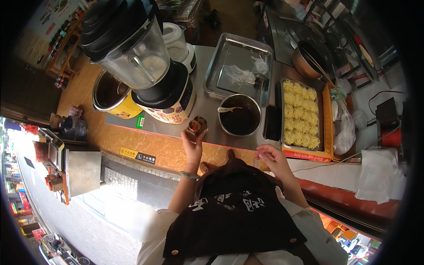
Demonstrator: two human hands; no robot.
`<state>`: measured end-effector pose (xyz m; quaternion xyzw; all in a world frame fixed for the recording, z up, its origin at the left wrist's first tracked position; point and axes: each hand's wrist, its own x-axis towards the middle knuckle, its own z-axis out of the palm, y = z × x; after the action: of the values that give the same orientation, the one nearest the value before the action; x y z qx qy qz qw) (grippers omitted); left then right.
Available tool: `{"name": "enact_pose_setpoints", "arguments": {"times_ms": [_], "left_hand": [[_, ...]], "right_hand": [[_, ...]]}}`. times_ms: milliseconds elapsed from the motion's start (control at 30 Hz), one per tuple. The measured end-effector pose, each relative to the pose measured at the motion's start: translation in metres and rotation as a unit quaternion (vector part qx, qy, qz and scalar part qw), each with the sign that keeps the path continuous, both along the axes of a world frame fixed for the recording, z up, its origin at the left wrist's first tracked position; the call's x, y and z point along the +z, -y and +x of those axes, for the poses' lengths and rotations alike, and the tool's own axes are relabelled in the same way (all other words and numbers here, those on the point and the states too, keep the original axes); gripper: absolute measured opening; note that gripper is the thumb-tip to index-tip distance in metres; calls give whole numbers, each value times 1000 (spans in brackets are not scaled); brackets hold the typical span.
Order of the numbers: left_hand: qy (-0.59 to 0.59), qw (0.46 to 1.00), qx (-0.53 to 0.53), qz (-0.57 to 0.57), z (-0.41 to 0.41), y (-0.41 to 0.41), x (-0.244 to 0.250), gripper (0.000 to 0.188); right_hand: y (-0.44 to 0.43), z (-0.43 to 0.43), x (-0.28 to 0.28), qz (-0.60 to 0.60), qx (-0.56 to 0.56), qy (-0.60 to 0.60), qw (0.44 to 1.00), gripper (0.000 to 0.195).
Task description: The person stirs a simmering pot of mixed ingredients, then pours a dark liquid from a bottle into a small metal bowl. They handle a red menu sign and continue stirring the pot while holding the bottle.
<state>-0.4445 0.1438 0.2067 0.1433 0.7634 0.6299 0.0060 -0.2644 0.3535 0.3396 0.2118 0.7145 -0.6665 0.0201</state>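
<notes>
My left hand (192,145), with a pale green bangle at its wrist, grips a small clear container (200,123) with reddish-brown contents above the counter's front edge. Before me stands a steel pot (259,116) of dark liquid, and a white spoon (225,109) rests in it at the left rim. My right hand (270,157) hovers near the front edge, right of the pot, its fingers loosely bent and apart. Nothing shows in its grasp. A black phone-like slab (272,123) lies beyond that hand, left of a tray of yellow noodle bundles (300,114).
A large blender (162,106) stands at the left, beside a yellow pot (129,110). Behind the steel pot lies a metal tray (232,56) with crumpled clear plastic bags (238,75). At the right are a wicker basket (328,119), a copper-coloured pot (303,66) and a cable (311,168).
</notes>
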Motion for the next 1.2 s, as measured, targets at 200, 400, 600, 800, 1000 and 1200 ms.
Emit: {"name": "enact_pose_setpoints", "arguments": {"times_ms": [200, 400, 600, 800, 1000, 1200], "left_hand": [[132, 937, -26, 323, 16, -8, 93, 48], [-52, 958, -222, 174, 30, -15, 150, 53], [-123, 951, -230, 165, 30, -25, 181, 59], [202, 826, -247, 464, 54, -56, 162, 43], [389, 765, -311, 408, 51, -86, 151, 40], [395, 799, -390, 231, 52, -72, 127, 41]], "right_hand": [[4, -9, -2, 55, 37, 16, 998, 24], [-17, -55, 47, 87, -49, -247, 964, 44], [-22, -71, 32, -61, 18, -205, 977, 52], [13, -51, -6, -225, -29, -207, 952, 78], [3, -41, 20, -74, -233, -355, 902, 51], [-42, -50, 17, -197, -290, -277, 895, 29]]}}
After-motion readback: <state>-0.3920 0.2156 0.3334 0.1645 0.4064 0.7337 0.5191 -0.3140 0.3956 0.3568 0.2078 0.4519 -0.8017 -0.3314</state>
